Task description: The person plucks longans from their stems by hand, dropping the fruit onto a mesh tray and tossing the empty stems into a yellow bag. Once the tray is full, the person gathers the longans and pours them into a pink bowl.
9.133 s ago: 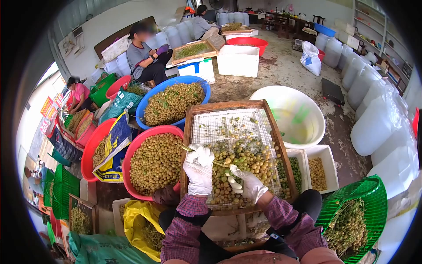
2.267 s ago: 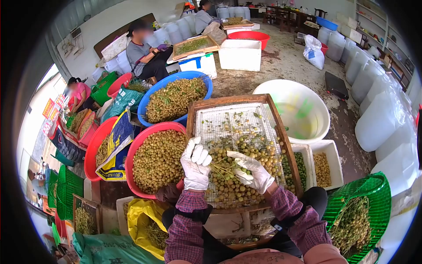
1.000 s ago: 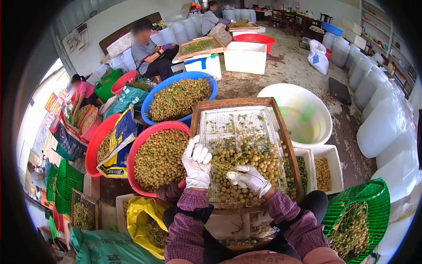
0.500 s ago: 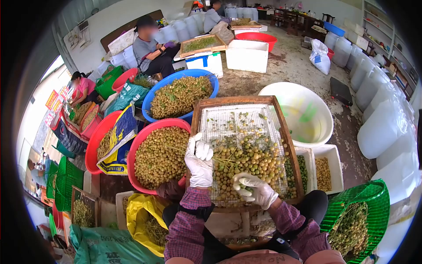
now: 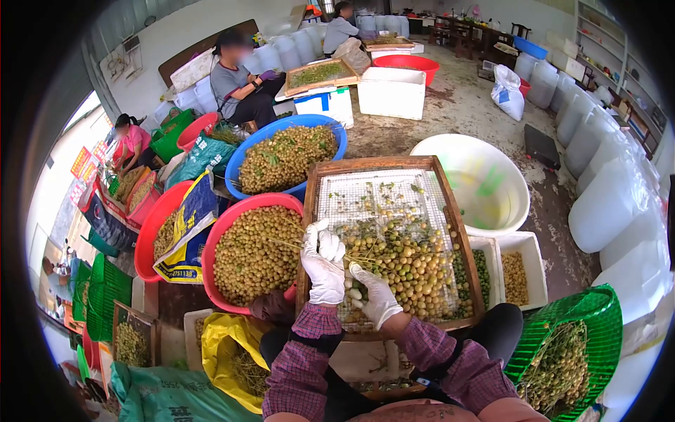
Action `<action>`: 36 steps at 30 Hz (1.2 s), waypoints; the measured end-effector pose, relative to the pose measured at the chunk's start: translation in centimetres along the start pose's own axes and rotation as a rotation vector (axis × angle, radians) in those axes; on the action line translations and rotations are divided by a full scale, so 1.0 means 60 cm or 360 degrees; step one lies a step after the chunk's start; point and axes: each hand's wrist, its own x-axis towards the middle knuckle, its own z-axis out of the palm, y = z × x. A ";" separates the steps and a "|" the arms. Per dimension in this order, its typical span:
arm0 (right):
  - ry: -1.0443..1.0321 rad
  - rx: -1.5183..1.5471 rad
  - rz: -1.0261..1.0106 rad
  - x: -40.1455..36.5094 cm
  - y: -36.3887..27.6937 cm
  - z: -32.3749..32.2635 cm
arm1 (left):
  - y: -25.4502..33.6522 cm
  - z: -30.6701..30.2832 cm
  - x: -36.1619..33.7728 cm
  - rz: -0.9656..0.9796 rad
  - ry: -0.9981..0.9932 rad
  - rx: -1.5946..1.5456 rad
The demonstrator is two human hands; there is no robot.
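A wooden-framed mesh tray (image 5: 460, 235) lies in front of me, holding round yellowish and green fruits (image 5: 411, 267) bunched toward its near right part. My left hand (image 5: 323, 264), in a white glove, is closed around thin stems (image 5: 285, 242) that stick out to its left, over the tray's left side. Right beside it, my gloved right hand (image 5: 375, 299) is over the near part of the mesh, fingers curled at the fruits next to the stems. What its fingertips hold is hidden.
Fruit fills a pink basin (image 5: 209, 261) and a blue basin (image 5: 340, 133) at left. A white tub (image 5: 492, 183) and white foam boxes (image 5: 536, 264) stand at right. A green basket (image 5: 610, 316) is near right. Co-workers (image 5: 235, 84) sit farther back.
My right hand has moved left across the tray, closer to my left hand. My left hand still holds the stems. The whole view has shifted slightly.
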 end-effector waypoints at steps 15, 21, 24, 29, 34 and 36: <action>-0.0265 -0.0049 -0.0203 0.002 -0.016 -0.021 | 0.019 0.004 0.014 0.0035 0.0222 -0.0044; -0.0445 -0.0245 -0.0164 -0.059 -0.066 -0.011 | 0.033 -0.023 0.027 0.0179 0.0166 -0.0126; -0.0196 -0.0380 -0.0303 -0.114 -0.169 -0.012 | 0.056 -0.032 0.033 0.0232 0.0228 -0.0187; 0.0275 -0.0621 -0.0398 -0.153 -0.368 -0.121 | 0.065 -0.048 0.042 0.0275 0.0149 -0.0298; 0.0274 -0.1824 -0.0805 -0.123 -0.441 -0.344 | 0.055 -0.051 0.039 0.0215 0.0075 -0.0195; 0.0815 -0.0909 -0.0051 -0.116 -0.450 -0.363 | 0.057 -0.067 0.045 0.0166 -0.0018 -0.0228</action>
